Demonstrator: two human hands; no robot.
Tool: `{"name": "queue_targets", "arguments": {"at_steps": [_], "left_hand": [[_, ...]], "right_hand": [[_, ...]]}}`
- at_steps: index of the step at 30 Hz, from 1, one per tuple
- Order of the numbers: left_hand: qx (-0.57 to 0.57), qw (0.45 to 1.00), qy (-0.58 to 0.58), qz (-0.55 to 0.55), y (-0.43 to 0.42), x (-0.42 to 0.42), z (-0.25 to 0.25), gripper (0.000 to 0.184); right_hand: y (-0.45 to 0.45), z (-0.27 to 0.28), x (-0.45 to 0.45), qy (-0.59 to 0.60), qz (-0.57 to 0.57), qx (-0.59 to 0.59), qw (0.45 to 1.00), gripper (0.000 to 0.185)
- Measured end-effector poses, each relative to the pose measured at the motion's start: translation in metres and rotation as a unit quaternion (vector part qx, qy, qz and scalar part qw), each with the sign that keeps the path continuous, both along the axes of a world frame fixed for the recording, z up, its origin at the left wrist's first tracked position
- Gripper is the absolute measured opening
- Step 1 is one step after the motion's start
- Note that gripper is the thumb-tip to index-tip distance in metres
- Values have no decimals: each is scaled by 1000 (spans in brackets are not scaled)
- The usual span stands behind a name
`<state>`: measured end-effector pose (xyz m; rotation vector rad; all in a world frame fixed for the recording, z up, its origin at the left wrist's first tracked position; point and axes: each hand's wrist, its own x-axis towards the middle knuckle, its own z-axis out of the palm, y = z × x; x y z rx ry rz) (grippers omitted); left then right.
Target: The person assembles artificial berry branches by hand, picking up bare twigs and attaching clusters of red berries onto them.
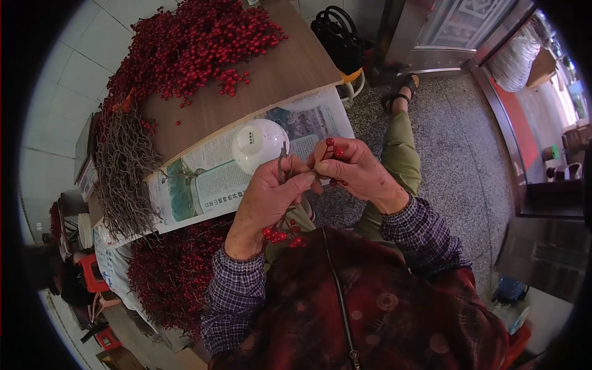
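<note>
My left hand (271, 194) is closed around brown stems, whose tips poke up above the fingers. A cluster of red berries (285, 234) hangs below it near the wrist. My right hand (361, 172) pinches a small berry sprig (330, 148), with a few red berries showing above and below its fingers. The fingertips of both hands meet in front of my lap; what lies exactly between them is hidden. Just beyond the left hand, an upturned white bowl (262, 139) rests on a newspaper (216, 191).
A large heap of red berry branches (197, 46) covers the back of the wooden table (290, 65), its bare stems (126, 166) hanging over the left edge. More berry branches (176, 271) lie lower, beside my left sleeve. A black bag (339, 40) sits past the table's far corner.
</note>
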<state>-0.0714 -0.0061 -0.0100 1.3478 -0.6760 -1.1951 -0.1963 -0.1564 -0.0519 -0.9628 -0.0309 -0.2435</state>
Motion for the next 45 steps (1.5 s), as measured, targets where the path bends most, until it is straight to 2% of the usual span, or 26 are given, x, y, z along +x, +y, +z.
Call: {"name": "queue_targets", "arguments": {"at_steps": [12,14,18,22,25,26,27,28,30,32,35,36,37,39,40,42,43,45], "left_hand": [[-29,997,-65,11,0,-7,-1,13],[-6,1000,-12,-12,-1,-2,6,16],[3,1000,5,-8,2,4,17,21],[24,998,-56,4,16,8,27,22],[54,993,-104,9,35,11,43,18],[65,989,-132,4,44,12,47,16],[74,989,-128,23,57,15,51,16],[64,986,-135,69,74,18,55,13],[20,978,-136,160,113,22,68,11],[-20,958,-139,249,162,31,76,10],[10,912,-108,396,243,44,72,13],[22,912,-113,395,276,48,71,15],[25,905,-113,410,303,52,62,15],[45,846,-79,525,352,55,33,20],[47,839,-79,537,374,53,22,20],[57,831,3,553,414,49,-4,21],[75,806,0,587,440,52,-33,21],[86,781,31,618,463,45,-58,20]], "right_hand": [[-5,-7,-1,24,-11,-28,999,13],[-6,-4,0,14,-4,-19,1000,12],[-8,1,-1,31,-27,-20,999,13],[-6,8,-1,60,-24,-38,997,11],[3,21,4,62,13,-94,994,10],[8,30,7,49,8,-124,991,15],[13,37,10,34,4,-153,988,21],[16,42,14,24,8,-134,991,34],[18,39,24,10,7,-66,998,37],[14,23,36,14,5,-71,997,34],[8,-12,50,20,18,-69,997,27],[7,-25,53,30,7,-47,998,26],[6,-36,56,41,-3,-25,999,24],[4,-53,59,34,-5,-6,999,23],[4,-58,61,26,-24,11,999,22],[4,-55,61,32,-10,14,999,21],[3,-55,62,32,-19,24,999,21],[3,-55,61,36,-19,34,999,21]]}}
